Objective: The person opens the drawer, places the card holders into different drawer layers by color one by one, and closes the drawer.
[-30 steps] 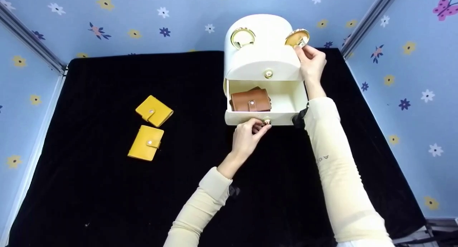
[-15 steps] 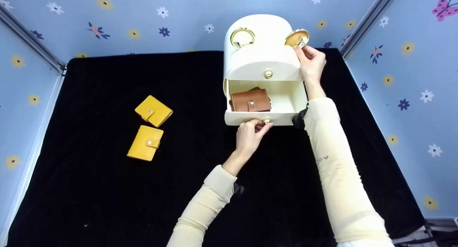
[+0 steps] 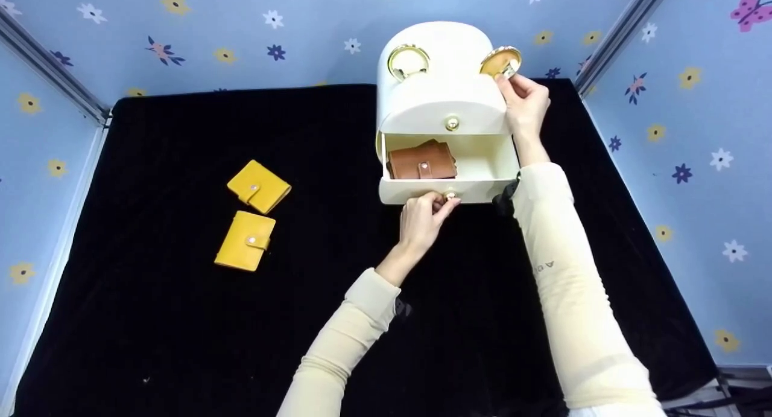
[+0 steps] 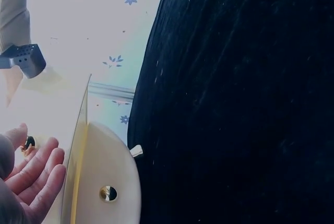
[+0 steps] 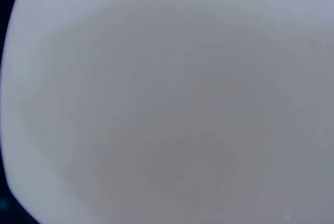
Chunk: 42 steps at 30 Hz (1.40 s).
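Observation:
A white chest [image 3: 449,85] with a rounded top stands at the back of the black cloth, its lower drawer [image 3: 482,192] pulled out. My left hand [image 3: 419,221] pinches that drawer's gold knob [image 3: 451,195] between thumb and fingers. Inside the drawer, brown snap wallets [image 3: 422,162] lie stacked on the left side. At the chest's upper right, my right hand [image 3: 528,109] holds the lower edge of a gold-rimmed round disc [image 3: 501,61]. In the left wrist view, the left hand [image 4: 34,182] has its fingers around the knob [image 4: 29,143]. The right wrist view shows only a blurred pale surface.
Two yellow snap wallets, one [image 3: 259,186] behind the other [image 3: 246,241], lie left of the chest on the black cloth [image 3: 181,320]. A second gold-rimmed disc [image 3: 409,62] stands at the chest's upper left. Flowered blue walls [image 3: 313,37] enclose the table's back and sides.
The lower drawer has slid slightly inward, the left hand moving with it on the knob. The wallets inside shifted back a little. The right hand stays at the disc.

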Motion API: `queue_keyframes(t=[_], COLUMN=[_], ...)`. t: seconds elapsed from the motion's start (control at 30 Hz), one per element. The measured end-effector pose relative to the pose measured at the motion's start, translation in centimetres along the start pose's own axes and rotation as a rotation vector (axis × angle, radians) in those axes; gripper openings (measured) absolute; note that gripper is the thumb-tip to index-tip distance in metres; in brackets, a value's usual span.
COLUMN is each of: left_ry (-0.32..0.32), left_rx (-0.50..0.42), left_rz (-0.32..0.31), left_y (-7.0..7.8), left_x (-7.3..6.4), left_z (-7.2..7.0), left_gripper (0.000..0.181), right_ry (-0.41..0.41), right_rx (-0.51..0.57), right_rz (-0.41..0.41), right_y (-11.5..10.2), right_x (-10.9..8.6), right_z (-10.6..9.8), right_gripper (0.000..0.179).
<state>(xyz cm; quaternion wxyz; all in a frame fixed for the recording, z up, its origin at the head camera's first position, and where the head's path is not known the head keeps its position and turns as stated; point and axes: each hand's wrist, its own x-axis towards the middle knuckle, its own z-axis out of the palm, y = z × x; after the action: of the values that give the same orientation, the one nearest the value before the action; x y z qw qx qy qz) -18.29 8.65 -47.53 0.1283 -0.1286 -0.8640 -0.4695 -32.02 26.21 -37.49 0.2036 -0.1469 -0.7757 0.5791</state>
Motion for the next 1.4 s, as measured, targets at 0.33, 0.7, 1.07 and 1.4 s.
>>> queue_keyframes(t=[0.33,0.7,1.07,1.4], left_ry=[-0.016,-0.026,-0.052,-0.069], left_rx=[0.059,0.106,0.124,0.142], left_rz=[-0.028,-0.087,-0.162,-0.154], left_y=[-0.3,-0.6,-0.6,-0.7], left_x=[2.2,4.5,6.2,7.2], left_z=[0.0,0.6,1.1,1.0], left_gripper=[0.031,0.033,0.035,0.034], right_ry=[0.014,0.011,0.010,0.014], right_rx=[-0.005,0.001,0.024,-0.010], right_rz=[-0.011,-0.013,-0.001,0.001], right_y=[-0.2,-0.2,0.0,0.0], right_x=[0.0,0.0,0.0,-0.1], right_z=[0.1,0.0,0.0,-0.1], right_gripper=[0.028,0.029,0.030,0.031])
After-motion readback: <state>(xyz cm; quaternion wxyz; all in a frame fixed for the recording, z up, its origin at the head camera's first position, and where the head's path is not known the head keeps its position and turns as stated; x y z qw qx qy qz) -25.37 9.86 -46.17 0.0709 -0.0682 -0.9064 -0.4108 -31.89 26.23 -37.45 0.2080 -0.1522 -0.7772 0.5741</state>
